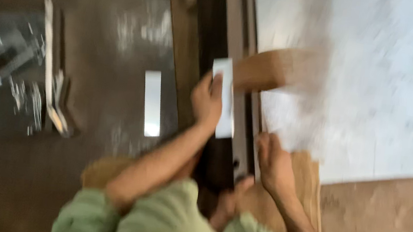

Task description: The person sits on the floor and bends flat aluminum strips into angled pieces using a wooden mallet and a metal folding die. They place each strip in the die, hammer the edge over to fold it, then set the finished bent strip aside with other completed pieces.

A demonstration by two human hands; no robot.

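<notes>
The picture is motion-blurred. My left hand [207, 100] is closed on a flat white rectangular piece [225, 95] and holds it against a long grey metal rail [237, 42]. My right hand [273, 164] lies with fingers spread on a wooden board [307, 184] just right of the rail, and it holds nothing. A brown wooden plank [269, 68] sticks out to the right of the white piece. My green-clad knees [163, 225] fill the bottom of the view.
A large white sheet [371, 83] covers the upper right. A second white strip [151, 103] lies on the dark floor to the left. Further left sit a heap of metal parts [6, 75] and a long thin bar [51, 72].
</notes>
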